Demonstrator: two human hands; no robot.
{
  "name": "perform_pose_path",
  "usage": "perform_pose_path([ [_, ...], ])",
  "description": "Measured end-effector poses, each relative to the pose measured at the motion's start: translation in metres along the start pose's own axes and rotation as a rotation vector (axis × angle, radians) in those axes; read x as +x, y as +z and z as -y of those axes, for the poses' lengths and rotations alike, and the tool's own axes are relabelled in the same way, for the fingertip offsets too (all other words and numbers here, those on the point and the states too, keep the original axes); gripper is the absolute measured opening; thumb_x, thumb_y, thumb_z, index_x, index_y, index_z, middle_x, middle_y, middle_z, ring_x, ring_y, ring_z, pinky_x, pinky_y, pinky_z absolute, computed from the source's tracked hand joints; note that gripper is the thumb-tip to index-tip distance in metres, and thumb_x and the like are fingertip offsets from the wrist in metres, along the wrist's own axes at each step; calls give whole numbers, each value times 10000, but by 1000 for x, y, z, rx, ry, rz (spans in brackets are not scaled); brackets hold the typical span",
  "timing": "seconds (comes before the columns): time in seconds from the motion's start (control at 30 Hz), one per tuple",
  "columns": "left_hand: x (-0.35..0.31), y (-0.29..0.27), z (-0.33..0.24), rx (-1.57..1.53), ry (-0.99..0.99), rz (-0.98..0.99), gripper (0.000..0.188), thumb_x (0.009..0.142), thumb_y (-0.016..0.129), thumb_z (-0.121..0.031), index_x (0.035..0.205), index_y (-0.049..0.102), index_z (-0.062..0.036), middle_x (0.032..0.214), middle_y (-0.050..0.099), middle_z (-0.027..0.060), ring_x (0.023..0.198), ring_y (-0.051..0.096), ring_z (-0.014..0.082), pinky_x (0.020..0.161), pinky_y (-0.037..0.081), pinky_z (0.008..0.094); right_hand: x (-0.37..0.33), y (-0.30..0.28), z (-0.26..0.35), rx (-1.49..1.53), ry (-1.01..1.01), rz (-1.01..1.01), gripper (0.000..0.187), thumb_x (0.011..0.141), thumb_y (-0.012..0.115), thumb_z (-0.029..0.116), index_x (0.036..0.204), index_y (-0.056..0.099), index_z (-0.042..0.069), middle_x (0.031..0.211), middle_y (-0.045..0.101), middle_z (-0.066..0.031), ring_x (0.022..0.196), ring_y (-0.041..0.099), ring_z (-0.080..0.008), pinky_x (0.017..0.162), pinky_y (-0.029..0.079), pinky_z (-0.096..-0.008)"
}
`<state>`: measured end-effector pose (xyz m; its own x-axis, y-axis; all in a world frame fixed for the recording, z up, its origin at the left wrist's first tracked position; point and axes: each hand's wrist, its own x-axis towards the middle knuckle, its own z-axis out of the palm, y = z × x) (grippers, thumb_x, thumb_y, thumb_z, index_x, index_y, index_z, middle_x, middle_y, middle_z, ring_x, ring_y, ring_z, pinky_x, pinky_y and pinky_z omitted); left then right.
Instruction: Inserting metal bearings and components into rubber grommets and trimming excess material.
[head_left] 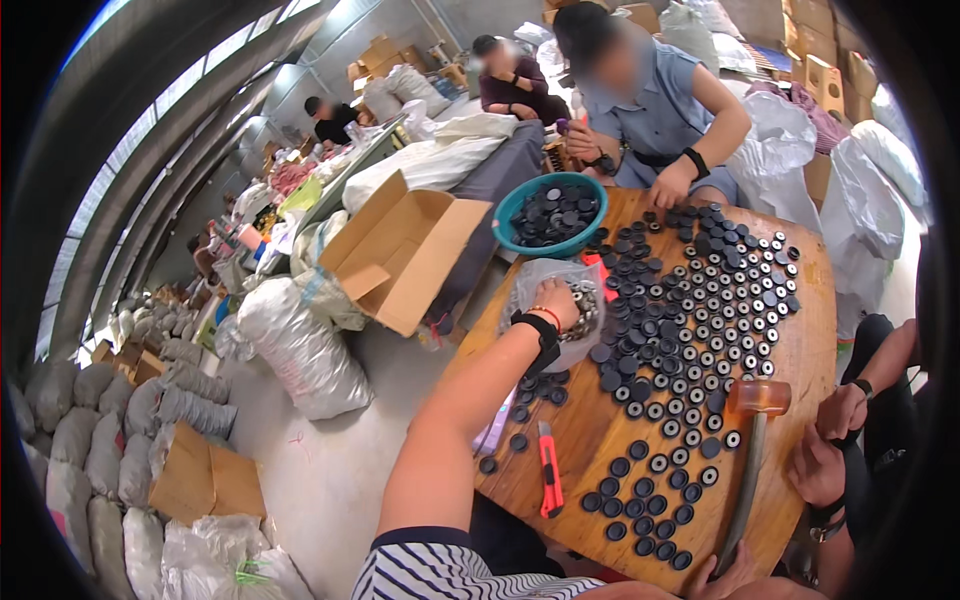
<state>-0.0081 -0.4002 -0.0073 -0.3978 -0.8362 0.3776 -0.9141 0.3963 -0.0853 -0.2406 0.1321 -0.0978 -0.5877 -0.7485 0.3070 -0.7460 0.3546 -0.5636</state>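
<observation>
My left hand (557, 303) reaches into a clear plastic bag (528, 283) of small round metal pieces (588, 312), its fingers curled in among them; the fingertips are partly hidden. At the lower edge my right hand (735, 577) is closed around the handle end of a mallet (752, 460) with an amber head, which lies across the wooden table (575, 430). Between my hands spread many black round caps (640, 335). Those toward the right have pale ring-shaped pieces in their centres (708, 357), while several nearer me (640, 507) are hollow side up without them.
A red box cutter (549, 470) lies near the table's left edge. A teal basin (590, 225) of black caps stands at the far corner. Across sits a co-worker (650, 110); another person's hands (822, 468) rest at the right edge. An open carton (425, 265) and sacks (300, 350) stand left.
</observation>
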Motion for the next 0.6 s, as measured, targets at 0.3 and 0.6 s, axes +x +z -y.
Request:
perform_pose_path([
  [0.3,-12,19,-40,-37,13,-140,430,902,479,-421,1017,665,-51,1054,648,193,1002,594,378,897,408,505,28,-40,70,-197,33,20,459,848,617,248,1250,531,43,1164,559,-249,1078,535,-422,947,427,-484],
  [0.6,-7,9,-34,-109,61,-27,225,857,487,-178,852,682,-66,895,664,164,812,641,363,696,482,499,12,-76,76,-281,56,60,492,853,636,321,1277,534,93,1154,580,-242,1063,561,-402,940,452,-480],
])
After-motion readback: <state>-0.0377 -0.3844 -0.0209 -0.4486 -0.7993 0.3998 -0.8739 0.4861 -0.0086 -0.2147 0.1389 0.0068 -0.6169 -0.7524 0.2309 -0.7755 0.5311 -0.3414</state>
